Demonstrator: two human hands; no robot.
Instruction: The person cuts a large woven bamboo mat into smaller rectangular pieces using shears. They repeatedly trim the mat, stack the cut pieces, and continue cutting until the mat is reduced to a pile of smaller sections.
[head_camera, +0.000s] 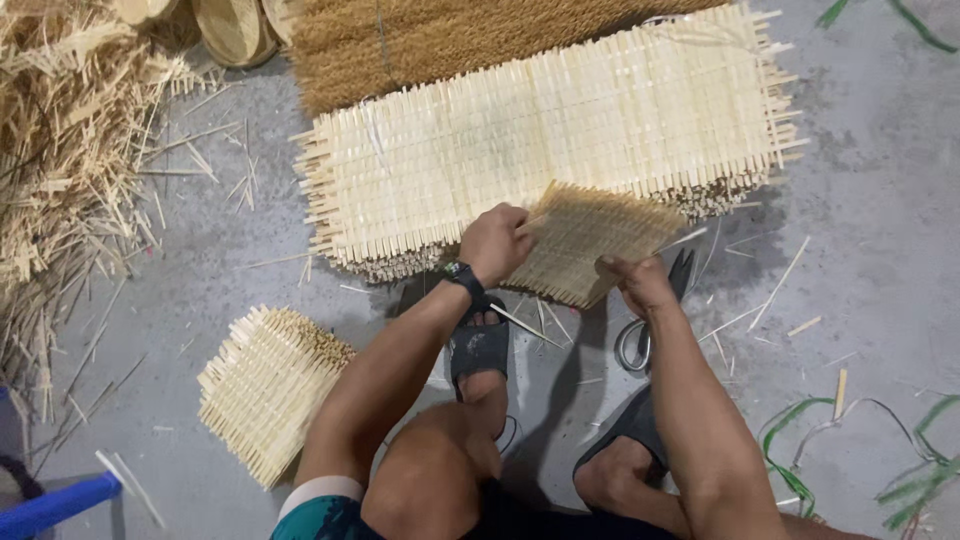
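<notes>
My left hand (493, 243) grips the left edge of a small woven bamboo mat (590, 240), tan and rectangular, held tilted in front of me. My right hand (640, 282) pinches the mat's lower right edge. A black watch sits on my left wrist. The mat hangs just over the near side of a long stack of pale woven bamboo mats (540, 140) lying on the grey concrete floor. Scissors (650, 320) lie on the floor just right of my right hand. My feet in dark sandals rest below the mat.
A smaller stack of woven mats (265, 385) lies at my left. Loose bamboo strips pile up (60, 150) at far left. A darker brown mat bundle (430, 40) lies behind. Green plastic straps (880, 450) lie at lower right; a blue bar (55, 505) at lower left.
</notes>
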